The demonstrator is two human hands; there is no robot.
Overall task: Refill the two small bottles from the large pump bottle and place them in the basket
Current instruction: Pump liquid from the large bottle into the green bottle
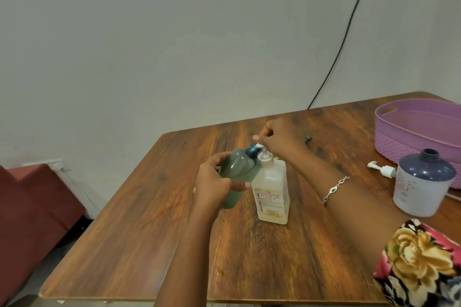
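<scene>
L hand (214,182) grips small green translucent bottle (240,169), tilted so its neck meets spout of large clear square pump bottle (273,194), centre of frame on worktop (162,244); R hand (277,139) pinches the pump head (259,145), prob. to dispense.

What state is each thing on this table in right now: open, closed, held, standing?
green bottle: uncapped, tilted, held in the left hand, neck at the pump spout.
large pump bottle: upright on the table, right hand gripping its pump head.
blue-topped bottle: upright, uncapped.
white pump cap: off, lying on the table.
basket: upright, no bottle visible inside.
</scene>
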